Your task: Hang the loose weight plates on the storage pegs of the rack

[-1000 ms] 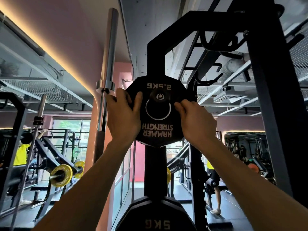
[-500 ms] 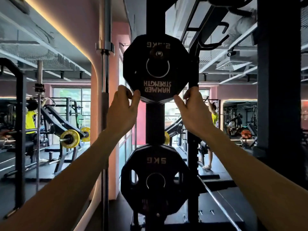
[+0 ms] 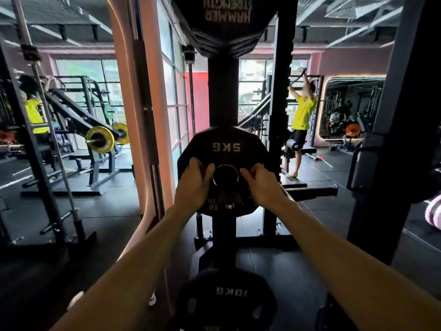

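The left hand (image 3: 193,185) is laid on the left side of the 5 kg plate (image 3: 225,149), and its fingers are curled over the face of the plate, near a grip hole. The right hand (image 3: 261,185) is laid on the right side of the same plate, with its fingers bent onto the plate too. Whether the plate is truly gripped or only touched cannot be told. Between the two hands the round middle ring (image 3: 225,175) of the plate is seen. The black plate is hung on the upright post (image 3: 223,91) of the rack, and its "5KG" mark is read upside down just above the hands.

High above the hands, the bottom part of another black plate (image 3: 229,22) is seen on the same post, with upside-down "HAMMER STRENGTH" words on it. Below the hands and between the two arms, a 10 kg plate (image 3: 229,302) is found low on the rack.

Far to the left of the hands, a machine with yellow plates (image 3: 100,139) is seen, and a steel bar (image 3: 143,91) is stood upright beside a pink wall. Far to the right of the hands, a person in a yellow shirt (image 3: 303,113) is seen with arms raised. A dark floor (image 3: 322,235) is spread under everything.
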A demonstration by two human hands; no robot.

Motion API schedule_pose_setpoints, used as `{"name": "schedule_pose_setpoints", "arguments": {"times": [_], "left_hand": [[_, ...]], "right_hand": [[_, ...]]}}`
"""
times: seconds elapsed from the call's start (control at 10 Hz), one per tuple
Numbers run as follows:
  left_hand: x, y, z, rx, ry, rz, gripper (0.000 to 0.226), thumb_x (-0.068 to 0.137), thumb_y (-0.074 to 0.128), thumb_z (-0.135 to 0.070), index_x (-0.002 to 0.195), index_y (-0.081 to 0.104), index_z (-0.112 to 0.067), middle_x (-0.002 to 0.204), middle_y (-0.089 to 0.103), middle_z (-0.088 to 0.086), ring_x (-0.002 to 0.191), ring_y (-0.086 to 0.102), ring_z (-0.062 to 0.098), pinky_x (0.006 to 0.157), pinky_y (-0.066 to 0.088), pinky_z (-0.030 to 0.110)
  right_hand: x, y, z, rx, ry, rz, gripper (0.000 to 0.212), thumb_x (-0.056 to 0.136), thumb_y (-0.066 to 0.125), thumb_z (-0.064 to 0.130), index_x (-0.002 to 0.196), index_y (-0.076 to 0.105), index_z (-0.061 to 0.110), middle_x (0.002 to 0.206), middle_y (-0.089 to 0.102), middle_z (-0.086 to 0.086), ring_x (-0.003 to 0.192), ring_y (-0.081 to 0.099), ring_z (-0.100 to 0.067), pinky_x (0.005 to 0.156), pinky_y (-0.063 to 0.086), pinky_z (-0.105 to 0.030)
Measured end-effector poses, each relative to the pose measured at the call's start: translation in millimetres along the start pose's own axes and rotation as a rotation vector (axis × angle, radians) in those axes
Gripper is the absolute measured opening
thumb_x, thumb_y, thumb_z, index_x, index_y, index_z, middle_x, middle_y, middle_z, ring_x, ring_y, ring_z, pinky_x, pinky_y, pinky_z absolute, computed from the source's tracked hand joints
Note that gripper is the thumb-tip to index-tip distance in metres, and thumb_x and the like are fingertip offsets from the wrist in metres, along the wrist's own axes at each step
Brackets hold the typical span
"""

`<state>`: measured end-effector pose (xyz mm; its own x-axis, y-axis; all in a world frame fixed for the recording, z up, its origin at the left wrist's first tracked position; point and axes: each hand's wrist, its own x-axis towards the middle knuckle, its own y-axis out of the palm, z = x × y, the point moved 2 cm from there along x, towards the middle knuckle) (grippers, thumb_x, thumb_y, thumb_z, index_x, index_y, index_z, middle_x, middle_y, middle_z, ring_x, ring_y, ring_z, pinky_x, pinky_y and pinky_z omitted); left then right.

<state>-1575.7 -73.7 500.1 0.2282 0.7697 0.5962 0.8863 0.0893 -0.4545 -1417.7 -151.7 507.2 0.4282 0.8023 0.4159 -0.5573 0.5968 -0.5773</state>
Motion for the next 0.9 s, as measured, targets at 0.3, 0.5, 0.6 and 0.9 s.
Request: {"name": "schedule_pose_setpoints", "arguments": {"times": [0.3, 0.5, 0.6, 0.9], "left_hand": [[23, 26, 12, 0.043, 0.023, -0.132, 0.02, 0.099, 0.051, -0.022, 0.106, 0.041, -0.007, 0.09, 0.053, 0.006, 0.078, 0.051, 0.021, 0.067, 0.039, 0.032], [21, 24, 5, 0.021, 0.034, -0.117, 0.022, 0.099, 0.053, -0.022, 0.099, 0.031, -0.016, 0.096, 0.054, 0.003, 0.083, 0.052, 0.016, 0.057, 0.03, 0.024], [18, 17, 4, 0.009, 0.027, -0.015, 0.021, 0.1, 0.051, -0.021, 0.102, 0.031, -0.014, 0.099, 0.055, 0.004, 0.086, 0.054, 0.016, 0.061, 0.034, 0.023], [-92, -7, 82, 0.132, -0.06, 0.165, 0.015, 0.1, 0.044, -0.041, 0.103, 0.052, -0.029, 0.09, 0.064, 0.003, 0.077, 0.06, 0.019, 0.074, 0.051, 0.037]], "right_hand": [[33, 17, -15, 0.121, 0.008, -0.023, 0.023, 0.101, 0.049, 0.031, 0.087, 0.038, 0.016, 0.081, 0.057, -0.009, 0.083, 0.067, -0.038, 0.076, 0.056, -0.053], [34, 18, -16, 0.146, 0.025, -0.014, 0.022, 0.101, 0.049, 0.031, 0.09, 0.039, 0.015, 0.09, 0.057, -0.013, 0.089, 0.067, -0.039, 0.08, 0.055, -0.056], [28, 18, -16, 0.128, 0.03, 0.02, 0.022, 0.102, 0.048, 0.031, 0.095, 0.039, 0.012, 0.085, 0.057, -0.009, 0.089, 0.067, -0.04, 0.081, 0.054, -0.056], [-71, 12, -62, 0.168, 0.208, 0.135, 0.017, 0.101, 0.049, 0.033, 0.092, 0.052, 0.018, 0.079, 0.061, -0.005, 0.061, 0.059, -0.016, 0.061, 0.052, -0.036]]}}
